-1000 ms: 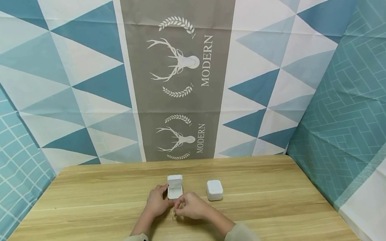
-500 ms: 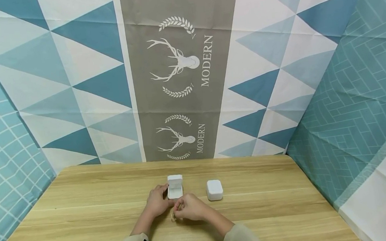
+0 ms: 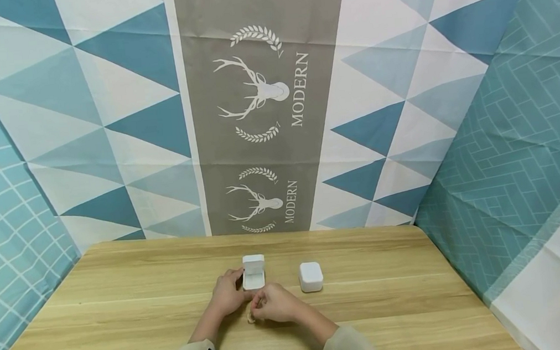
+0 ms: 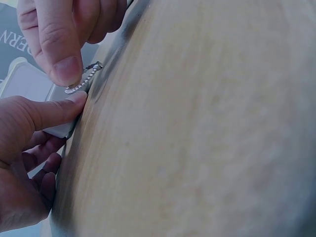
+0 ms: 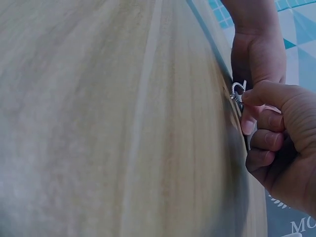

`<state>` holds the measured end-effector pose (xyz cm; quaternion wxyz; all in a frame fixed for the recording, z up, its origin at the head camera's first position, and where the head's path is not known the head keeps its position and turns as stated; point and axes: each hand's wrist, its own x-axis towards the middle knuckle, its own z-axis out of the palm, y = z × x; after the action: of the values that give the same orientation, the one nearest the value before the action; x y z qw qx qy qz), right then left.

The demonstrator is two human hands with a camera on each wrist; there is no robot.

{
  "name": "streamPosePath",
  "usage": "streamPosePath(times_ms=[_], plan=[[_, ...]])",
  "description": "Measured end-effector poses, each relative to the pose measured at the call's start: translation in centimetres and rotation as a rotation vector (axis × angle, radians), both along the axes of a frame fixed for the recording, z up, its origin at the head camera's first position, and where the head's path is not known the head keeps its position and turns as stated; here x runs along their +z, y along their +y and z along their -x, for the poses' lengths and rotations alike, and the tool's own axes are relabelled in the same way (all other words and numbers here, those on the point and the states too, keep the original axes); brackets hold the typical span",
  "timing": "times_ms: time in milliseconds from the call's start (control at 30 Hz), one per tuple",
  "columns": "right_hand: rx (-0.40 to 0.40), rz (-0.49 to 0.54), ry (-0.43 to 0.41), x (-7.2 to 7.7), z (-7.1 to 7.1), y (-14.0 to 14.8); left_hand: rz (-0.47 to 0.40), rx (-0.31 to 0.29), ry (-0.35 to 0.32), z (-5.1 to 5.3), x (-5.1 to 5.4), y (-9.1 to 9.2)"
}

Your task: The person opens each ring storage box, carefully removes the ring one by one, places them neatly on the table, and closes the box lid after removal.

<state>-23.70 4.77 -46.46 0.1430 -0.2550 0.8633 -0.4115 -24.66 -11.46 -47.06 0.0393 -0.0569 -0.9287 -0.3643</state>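
Note:
A small white jewellery box [image 3: 253, 259] stands on the wooden table with its lid raised. My left hand [image 3: 227, 294] holds it, thumb across the front and fingers along its left side. Just in front of the box, my right hand [image 3: 277, 304] pinches a small sparkling hoop earring [image 5: 237, 93] between thumb and index finger. In the left wrist view the earring's stone-set curve [image 4: 84, 85] shows close to the left thumb, and whether they touch I cannot tell. The right hand's other fingers are curled in. Part of the hoop is hidden by the fingertips.
A second white box [image 3: 311, 276], lid down, stands to the right of the first. The wooden table [image 3: 397, 309] runs back to a patterned cloth backdrop [image 3: 255, 116], with blue-green cloths at both sides.
My right hand has shifted slightly towards me and to the left, the earring still pinched. The left hand and both boxes have stayed in place.

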Motion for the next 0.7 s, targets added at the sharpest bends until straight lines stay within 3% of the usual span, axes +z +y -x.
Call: streamPosePath(times_ms=[400, 700], plan=[[0.001, 0.019, 0.002, -0.49, 0.19, -0.07, -0.011, -0.005, 0.007, 0.16, 0.03, 0.05], [-0.009, -0.035, 0.033, -0.58, 0.22, -0.36, -0.015, -0.008, 0.003, 0.14, -0.13, -0.02]])
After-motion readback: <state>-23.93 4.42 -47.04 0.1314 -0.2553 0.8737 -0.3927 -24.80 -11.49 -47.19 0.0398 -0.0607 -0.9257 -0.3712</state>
